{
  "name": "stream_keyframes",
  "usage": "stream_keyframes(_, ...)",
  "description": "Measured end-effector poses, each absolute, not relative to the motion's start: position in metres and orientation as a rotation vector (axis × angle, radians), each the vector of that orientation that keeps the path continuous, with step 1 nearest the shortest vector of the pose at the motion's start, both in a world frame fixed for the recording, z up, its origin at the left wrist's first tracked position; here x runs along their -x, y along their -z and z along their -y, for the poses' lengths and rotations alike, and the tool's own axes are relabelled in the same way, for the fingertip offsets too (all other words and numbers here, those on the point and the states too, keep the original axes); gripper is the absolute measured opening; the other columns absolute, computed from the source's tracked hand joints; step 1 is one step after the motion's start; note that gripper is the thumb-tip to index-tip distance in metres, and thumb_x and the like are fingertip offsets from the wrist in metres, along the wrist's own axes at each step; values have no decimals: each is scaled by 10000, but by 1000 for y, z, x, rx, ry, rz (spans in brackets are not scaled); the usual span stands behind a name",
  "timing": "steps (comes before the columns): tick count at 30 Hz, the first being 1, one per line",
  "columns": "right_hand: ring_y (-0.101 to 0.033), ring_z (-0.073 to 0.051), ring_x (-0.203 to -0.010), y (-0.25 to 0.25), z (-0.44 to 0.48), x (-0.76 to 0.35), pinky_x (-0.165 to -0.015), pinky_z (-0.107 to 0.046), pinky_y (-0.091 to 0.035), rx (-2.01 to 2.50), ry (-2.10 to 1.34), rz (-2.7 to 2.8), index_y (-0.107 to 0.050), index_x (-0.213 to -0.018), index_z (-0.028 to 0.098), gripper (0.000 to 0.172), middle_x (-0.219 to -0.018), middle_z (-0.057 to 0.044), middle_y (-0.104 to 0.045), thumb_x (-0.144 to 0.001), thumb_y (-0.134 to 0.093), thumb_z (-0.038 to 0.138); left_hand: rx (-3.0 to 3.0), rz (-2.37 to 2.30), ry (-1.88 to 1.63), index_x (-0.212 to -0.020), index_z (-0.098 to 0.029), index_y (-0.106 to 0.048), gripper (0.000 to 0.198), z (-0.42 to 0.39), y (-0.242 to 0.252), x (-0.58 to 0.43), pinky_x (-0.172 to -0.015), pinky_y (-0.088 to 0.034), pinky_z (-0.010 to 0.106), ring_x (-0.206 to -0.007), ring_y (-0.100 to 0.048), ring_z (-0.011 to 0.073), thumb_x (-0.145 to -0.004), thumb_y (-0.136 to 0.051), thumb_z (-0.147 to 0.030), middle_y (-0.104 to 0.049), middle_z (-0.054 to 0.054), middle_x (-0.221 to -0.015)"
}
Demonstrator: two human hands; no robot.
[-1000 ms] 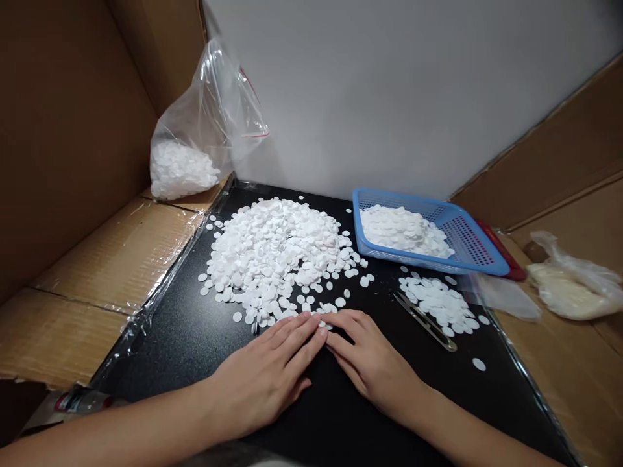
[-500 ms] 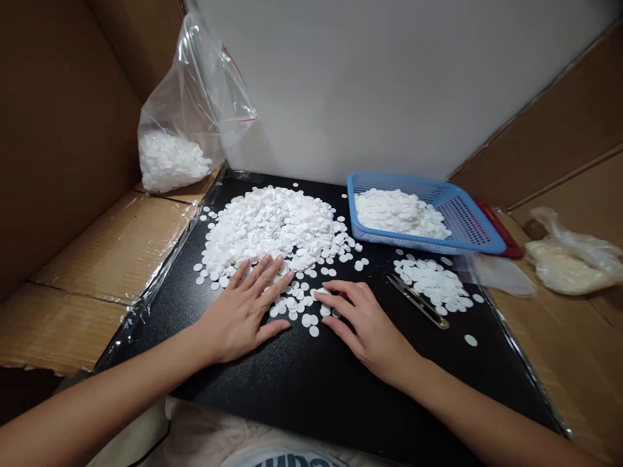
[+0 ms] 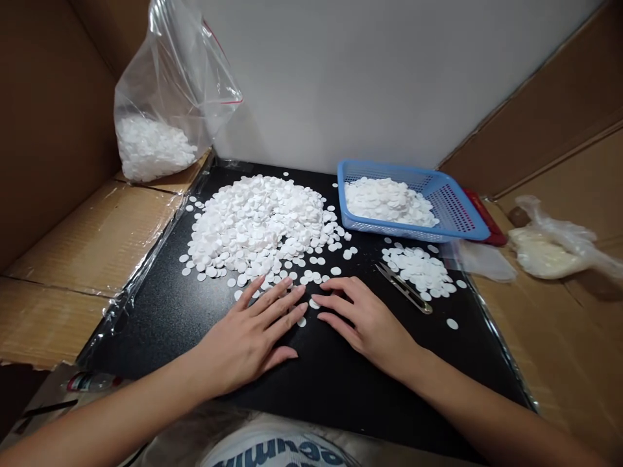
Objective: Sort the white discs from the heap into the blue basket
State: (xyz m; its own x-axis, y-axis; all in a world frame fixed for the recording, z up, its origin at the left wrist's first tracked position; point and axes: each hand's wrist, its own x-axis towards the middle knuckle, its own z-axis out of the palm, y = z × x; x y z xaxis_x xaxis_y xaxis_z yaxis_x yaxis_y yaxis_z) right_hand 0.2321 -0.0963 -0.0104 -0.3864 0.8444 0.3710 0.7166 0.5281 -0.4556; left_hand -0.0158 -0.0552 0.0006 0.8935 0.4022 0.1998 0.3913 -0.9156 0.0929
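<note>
A large heap of small white round discs (image 3: pixel 253 220) lies on the black tabletop (image 3: pixel 341 389). At the near edge of this heap, my left hand (image 3: pixel 257 331) rests palm down with its fingers spread over a few stray discs. My right hand (image 3: pixel 365 321) is close beside it, fingers apart and slightly bent, the tips by a couple of loose discs (image 3: pixel 315 302). Neither hand visibly grips anything; what lies under the palms is hidden. To the right of my right hand are metal thread snips (image 3: pixel 403 288), next to a smaller pile of discs (image 3: pixel 421 269).
A blue plastic basket (image 3: pixel 457 230) holding more discs stands at the back right, with a red item (image 3: pixel 489 217) behind it. A clear bag of discs (image 3: pixel 156 146) sits on cardboard at left. Another plastic bag (image 3: pixel 549 253) lies at right. Cardboard walls flank the table.
My left hand has drawn back from the heap toward me, and the loose discs between the hands are fewer and differently spread. The whole view has shifted slightly.
</note>
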Motion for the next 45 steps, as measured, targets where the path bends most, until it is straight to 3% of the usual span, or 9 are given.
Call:
stream_keyframes(5, -602, -196, -824, 4, 100, -238, -729, -337, -537, 1296, -407, 2155, -631, -869, 187, 136, -901, -74, -629, -955, -535, 145, -2849, -738, -482, -1293, -215, -589, 321, 61, -1, 24, -1187, -258, 501, -1426, -373, 261, -988, -518, -282, -486, 88, -1485)
stream_keyframes(9, -587, -193, -817, -3, 102, -240, -723, -333, -505, 1305, -464, 2155, -621, -838, 192, 148, -889, -64, -611, -945, -534, 137, -2685, -790, -600, -1064, -208, -670, 163, 56, -6, 26, -1122, -377, 498, -1354, -464, 255, -972, -535, -214, -597, 99, -1347)
stream_keyframes(13, -582, -161, -753, -12, 106, -238, -652, -278, -481, 1401, -709, 2040, -608, -818, 203, 144, -830, -31, -585, -937, -542, 158, -2644, -902, -622, -1086, -213, -655, 158, 52, -7, 12, -1062, -426, 523, -1304, -494, 278, -957, -565, -219, -612, 105, -1292)
stream_keyframes(16, -550, -128, -650, -18, 108, -239, -557, -246, -427, 1563, -926, 2030, -589, -756, 208, 180, -756, 6, -557, -931, -561, 174, -2723, -934, -583, -1053, -220, -667, 135, 49, -4, -1, -1052, -413, 547, -1292, -495, 300, -947, -586, -231, -614, 93, -1285)
stream_keyframes(21, -515, -119, -617, -20, 107, -245, -552, -252, -389, 1719, -873, 2085, -528, -724, 199, 200, -737, 24, -533, -894, -616, 141, -2704, -934, -576, -952, -215, -665, 49, 42, -3, -9, -1059, -388, 512, -1253, -524, 279, -923, -626, -218, -658, 62, -1186)
stream_keyframes(26, -574, -153, -761, -13, 111, -238, -688, -278, -451, 1461, -673, 2132, -628, -925, 205, 69, -829, -7, -597, -921, -603, 142, -2662, -966, -668, -934, -221, -648, 26, 43, -11, -7, -1060, -344, 460, -1196, -567, 238, -932, -623, -225, -686, 40, -1121)
stream_keyframes(29, -567, -173, -769, -7, 114, -230, -719, -317, -444, 1359, -498, 2233, -671, -1010, 210, 115, -851, -31, -617, -948, -577, 187, -2663, -959, -713, -928, -227, -645, 46, 53, -15, -4, -1013, -335, 435, -1112, -598, 219, -945, -610, -252, -698, 30, -1059)
stream_keyframes(38, -547, -161, -717, 0, 113, -225, -686, -325, -382, 1270, -370, 2298, -633, -850, 182, 200, -799, -35, -642, -983, -484, 168, -2569, -1051, -567, -934, -251, -687, 46, 85, -5, -6, -915, -307, 405, -987, -572, 212, -909, -665, -282, -669, 18, -991)
stream_keyframes(45, -510, -116, -579, -15, 106, -243, -529, -243, -388, 1593, -838, 1912, -574, -692, 202, 173, -679, 24, -560, -839, -563, 113, -2658, -1059, -753, -913, -256, -697, 127, 83, -4, -13, -872, -310, 404, -924, -554, 203, -964, -581, -255, -670, 15, -912)
